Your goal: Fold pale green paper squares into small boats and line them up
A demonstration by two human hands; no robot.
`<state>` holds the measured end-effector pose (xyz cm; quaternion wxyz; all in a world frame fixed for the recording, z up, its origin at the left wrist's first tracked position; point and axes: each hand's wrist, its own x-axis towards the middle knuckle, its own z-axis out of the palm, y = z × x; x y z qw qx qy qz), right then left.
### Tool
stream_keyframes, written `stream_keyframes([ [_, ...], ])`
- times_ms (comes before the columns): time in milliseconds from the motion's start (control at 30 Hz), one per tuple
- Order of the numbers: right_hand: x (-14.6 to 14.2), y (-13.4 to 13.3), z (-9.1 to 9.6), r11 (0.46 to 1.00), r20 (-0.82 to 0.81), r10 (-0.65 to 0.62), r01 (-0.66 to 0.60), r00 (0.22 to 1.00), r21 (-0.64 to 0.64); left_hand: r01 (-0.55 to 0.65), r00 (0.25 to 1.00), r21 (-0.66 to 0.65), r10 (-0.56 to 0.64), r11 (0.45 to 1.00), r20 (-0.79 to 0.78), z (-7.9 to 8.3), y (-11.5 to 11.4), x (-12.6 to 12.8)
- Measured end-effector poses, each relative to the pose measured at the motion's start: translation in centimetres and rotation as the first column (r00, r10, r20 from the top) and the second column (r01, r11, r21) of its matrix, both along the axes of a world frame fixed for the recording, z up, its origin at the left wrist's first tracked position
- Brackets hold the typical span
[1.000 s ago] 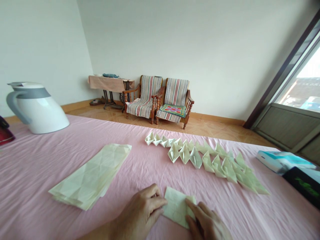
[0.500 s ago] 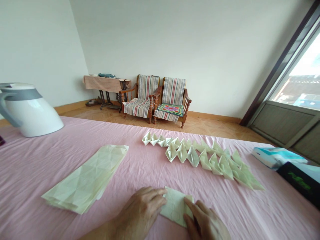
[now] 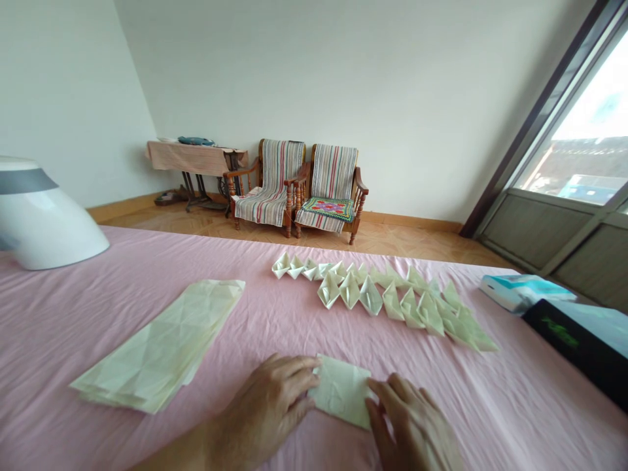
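A folded pale-yellow sheet of paper [image 3: 339, 392] lies on the pink tablecloth [image 3: 275, 320] near the front edge. My left hand [image 3: 267, 405] pinches its left edge with curled fingers. My right hand [image 3: 415, 425] presses on its right edge with fingers bent down. A stack of creased pale paper sheets [image 3: 161, 347] lies to the left. Beyond the hands, several folded paper boats [image 3: 387, 301] sit in overlapping rows.
A white electric kettle [image 3: 39, 219] stands at the far left. At the right lie a teal-and-white box [image 3: 520, 291] and a black box [image 3: 583, 347]. Past the table are two striped wooden armchairs [image 3: 304, 190], a small side table and a large window.
Both hands stay on the folded sheet, the right hand a little further onto its edge. The view has swung right, so the kettle has slid toward the left border.
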<state>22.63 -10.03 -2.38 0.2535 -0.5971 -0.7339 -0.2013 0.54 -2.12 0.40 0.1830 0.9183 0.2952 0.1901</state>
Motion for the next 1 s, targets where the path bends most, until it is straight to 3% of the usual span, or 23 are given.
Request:
stream_keyframes([
  [100, -0.5, -0.1, 0.0, 0.991, -0.031, 0.134, -0.134, 0.991, 0.002, 0.009, 1.000, -0.028, -0.009, 1.000, -0.003, 0.2, 0.0, -0.2],
  [200, -1.5, 0.1, -1.4, 0.944, -0.069, 0.328, -0.330, 0.942, -0.025, 0.024, 1.000, -0.057, -0.023, 0.998, 0.005, 0.5, 0.2, -0.3],
  [300, -2.4, 0.5, -2.7, 0.919, 0.032, 0.394, -0.394, 0.919, -0.015, 0.032, 0.999, -0.094, -0.030, 0.995, 0.029, 0.5, 0.4, -0.3],
  [533, -2.8, 0.5, -2.3, 0.916, 0.342, 0.366, -0.401, 0.866, 0.035, -0.019, 0.999, -0.139, 0.024, 0.990, 0.035, 0.3, 0.3, -0.1],
  [800, -2.0, -1.2, -2.3, 0.955, 0.133, 0.284, -0.293, 0.949, 0.053, 0.028, 0.999, -0.078, -0.025, 0.997, 0.034, 0.3, 0.4, -0.3],
  [1000, -1.4, -2.0, -2.5, 0.976, 0.225, 0.199, -0.213, 0.954, 0.040, -0.002, 0.999, -0.130, 0.008, 0.992, 0.045, 0.2, 0.5, -0.2],
])
